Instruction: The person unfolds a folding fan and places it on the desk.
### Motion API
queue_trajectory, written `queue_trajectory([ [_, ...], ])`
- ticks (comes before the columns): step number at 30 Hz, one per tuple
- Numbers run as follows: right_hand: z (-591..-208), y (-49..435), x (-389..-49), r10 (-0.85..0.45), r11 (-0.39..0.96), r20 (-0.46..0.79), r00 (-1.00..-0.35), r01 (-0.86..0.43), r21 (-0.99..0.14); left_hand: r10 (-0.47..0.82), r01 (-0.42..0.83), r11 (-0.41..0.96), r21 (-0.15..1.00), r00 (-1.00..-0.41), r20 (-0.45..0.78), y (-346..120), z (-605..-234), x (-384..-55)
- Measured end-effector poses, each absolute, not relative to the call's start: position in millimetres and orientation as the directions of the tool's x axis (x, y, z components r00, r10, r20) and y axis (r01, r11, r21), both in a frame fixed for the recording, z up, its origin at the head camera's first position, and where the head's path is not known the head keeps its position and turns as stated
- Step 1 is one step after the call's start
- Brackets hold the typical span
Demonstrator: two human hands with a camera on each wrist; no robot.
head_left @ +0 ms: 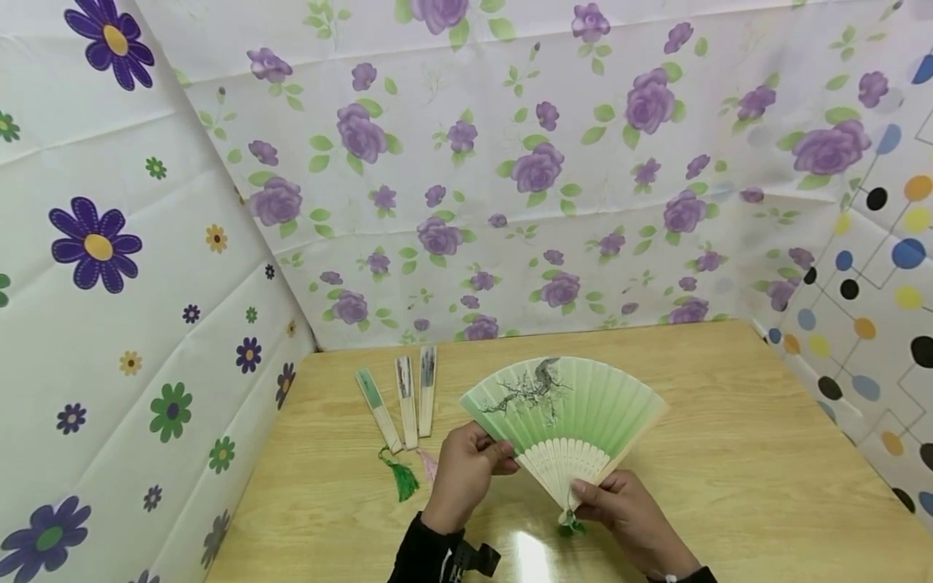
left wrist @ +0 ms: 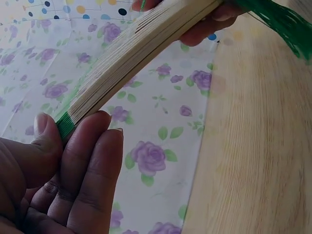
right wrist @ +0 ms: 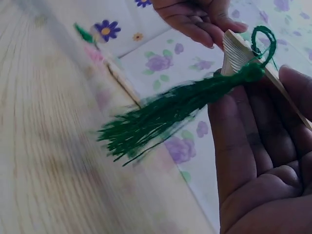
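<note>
Left hand (head_left: 465, 470), head view, pinches the left edge of a spread green fan (head_left: 583, 409) above the table (head_left: 743, 470); right hand (head_left: 628, 510) pinches its pivot end, arc pointing forward. Left wrist: fan edge-on, long axis slanting up to the right. Right wrist: green tassel (right wrist: 170, 109) trails from the pivot

Fan leaf (head_left: 605, 405): matt, pleated, cloth or paper, cannot tell which. Fan ribs (head_left: 563, 465): smooth, matt wood. Fan tassel (right wrist: 170, 109): fine thread. Worktop (head_left: 736, 437): wood-grained, glossy near. Far sheet (head_left: 488, 174): creased.
</note>
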State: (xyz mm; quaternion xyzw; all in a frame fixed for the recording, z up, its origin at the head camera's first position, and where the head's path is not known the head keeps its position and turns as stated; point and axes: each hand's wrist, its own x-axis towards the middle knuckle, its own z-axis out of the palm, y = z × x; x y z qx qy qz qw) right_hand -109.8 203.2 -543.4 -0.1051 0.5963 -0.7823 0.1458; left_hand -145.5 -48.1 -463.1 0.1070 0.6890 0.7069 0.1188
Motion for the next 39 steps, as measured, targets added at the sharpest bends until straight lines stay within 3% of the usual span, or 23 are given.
queue_trajectory([
  [11,-545,186,-98,-0.145,-0.192,-0.049,-0.988,0.076,-0.978,0.257,-0.122,-0.114,0.986,-0.962,-0.089,-52,-491,-158],
  [17,-544,190,-101,-0.168,-0.166,-0.100,-0.981,0.128,-0.978,0.268,-0.091,-0.078,0.993,-0.961,-0.066,-48,-491,-158],
  [26,-539,197,-103,-0.188,-0.109,-0.089,-0.978,0.110,-0.988,0.318,-0.128,-0.155,0.980,-0.945,-0.073,-53,-495,-157],
  [34,-536,187,-104,0.001,-0.128,-0.054,-0.999,0.053,-0.990,0.212,-0.106,-0.141,0.984,-0.974,-0.075,-49,-496,-160],
  [39,-538,187,-103,-0.014,-0.138,-0.053,-0.998,0.055,-0.989,0.189,-0.113,-0.140,0.984,-0.978,-0.085,-48,-497,-159],
])
